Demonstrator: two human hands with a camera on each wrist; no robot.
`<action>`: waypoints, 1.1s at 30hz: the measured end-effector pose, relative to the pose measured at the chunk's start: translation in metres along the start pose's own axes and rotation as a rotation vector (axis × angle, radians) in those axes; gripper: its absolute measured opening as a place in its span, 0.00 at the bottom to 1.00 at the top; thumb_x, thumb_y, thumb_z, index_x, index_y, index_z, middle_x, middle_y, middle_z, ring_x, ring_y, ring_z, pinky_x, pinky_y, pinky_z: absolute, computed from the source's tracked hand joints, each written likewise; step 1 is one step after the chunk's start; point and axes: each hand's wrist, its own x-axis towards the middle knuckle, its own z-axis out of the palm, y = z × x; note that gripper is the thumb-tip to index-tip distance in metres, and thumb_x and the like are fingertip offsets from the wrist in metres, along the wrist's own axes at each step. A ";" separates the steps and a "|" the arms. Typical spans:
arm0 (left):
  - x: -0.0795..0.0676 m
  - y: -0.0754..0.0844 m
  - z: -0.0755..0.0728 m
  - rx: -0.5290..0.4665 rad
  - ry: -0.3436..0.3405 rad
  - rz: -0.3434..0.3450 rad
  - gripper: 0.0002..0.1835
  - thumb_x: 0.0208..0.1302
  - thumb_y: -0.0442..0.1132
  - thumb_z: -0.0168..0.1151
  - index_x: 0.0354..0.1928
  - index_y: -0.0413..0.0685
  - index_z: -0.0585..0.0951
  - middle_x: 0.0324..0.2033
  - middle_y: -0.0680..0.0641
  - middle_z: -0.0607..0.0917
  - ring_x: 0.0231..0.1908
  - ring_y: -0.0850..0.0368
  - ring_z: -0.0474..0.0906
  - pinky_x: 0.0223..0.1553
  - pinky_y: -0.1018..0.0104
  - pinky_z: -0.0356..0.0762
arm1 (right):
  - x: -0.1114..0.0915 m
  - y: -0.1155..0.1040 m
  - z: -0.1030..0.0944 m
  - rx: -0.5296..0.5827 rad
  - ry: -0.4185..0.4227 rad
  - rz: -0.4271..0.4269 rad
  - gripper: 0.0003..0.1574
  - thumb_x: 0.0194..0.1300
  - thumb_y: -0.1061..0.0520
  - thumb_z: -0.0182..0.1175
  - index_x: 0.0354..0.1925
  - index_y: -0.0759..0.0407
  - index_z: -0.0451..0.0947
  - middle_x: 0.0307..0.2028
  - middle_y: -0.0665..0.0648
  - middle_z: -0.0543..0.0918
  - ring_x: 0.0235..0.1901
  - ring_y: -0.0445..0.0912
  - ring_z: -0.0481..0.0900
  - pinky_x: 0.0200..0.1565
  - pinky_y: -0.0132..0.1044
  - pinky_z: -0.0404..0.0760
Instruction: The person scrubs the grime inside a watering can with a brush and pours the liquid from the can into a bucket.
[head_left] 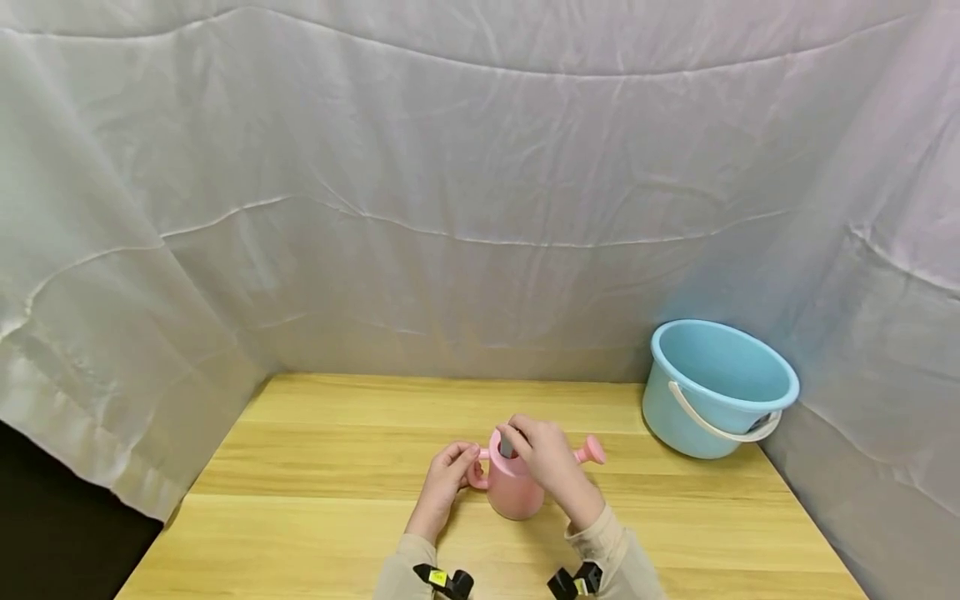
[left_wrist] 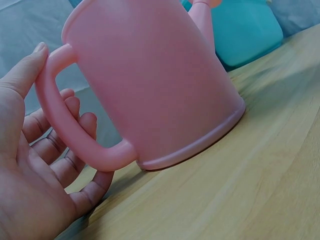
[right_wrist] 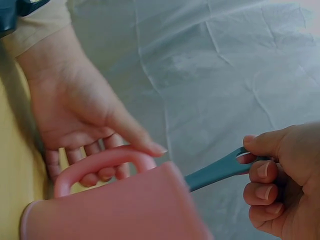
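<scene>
A pink watering can [head_left: 516, 497] stands upright on the wooden table, its spout with a round rose pointing right. My left hand [head_left: 444, 486] holds the can's loop handle [left_wrist: 82, 142], thumb on top and fingers curled through and around it. Above the can's opening, my right hand [head_left: 551, 460] pinches the end of a blue-grey handle [right_wrist: 215, 173] that has a hole near its tip. That handle slants down into the can, and its lower part is hidden inside, so what tool it belongs to cannot be told.
A light blue bucket [head_left: 686, 421] with a white carrying handle [head_left: 705, 423] stands at the table's back right corner. Grey-white curtains [head_left: 450, 208] hang behind and along both sides of the wooden table [head_left: 315, 533].
</scene>
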 end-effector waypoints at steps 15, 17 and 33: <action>0.001 0.000 0.000 0.006 0.003 -0.006 0.13 0.67 0.48 0.61 0.37 0.44 0.78 0.26 0.49 0.78 0.27 0.58 0.77 0.35 0.64 0.80 | 0.001 -0.007 -0.011 0.008 0.101 -0.103 0.12 0.62 0.62 0.64 0.22 0.58 0.76 0.15 0.51 0.77 0.16 0.29 0.57 0.20 0.22 0.60; 0.000 -0.001 0.000 0.006 0.004 -0.008 0.13 0.67 0.48 0.61 0.37 0.45 0.78 0.26 0.49 0.78 0.27 0.58 0.77 0.35 0.64 0.80 | 0.000 -0.007 -0.010 0.014 0.084 -0.085 0.13 0.62 0.62 0.64 0.22 0.57 0.75 0.15 0.51 0.77 0.17 0.29 0.59 0.20 0.22 0.62; 0.001 -0.001 0.000 -0.004 0.008 -0.010 0.13 0.68 0.49 0.59 0.37 0.46 0.78 0.26 0.51 0.78 0.27 0.60 0.77 0.35 0.66 0.80 | -0.007 0.004 0.005 -0.039 -0.070 0.115 0.16 0.68 0.54 0.60 0.22 0.50 0.72 0.17 0.43 0.62 0.17 0.34 0.57 0.24 0.26 0.62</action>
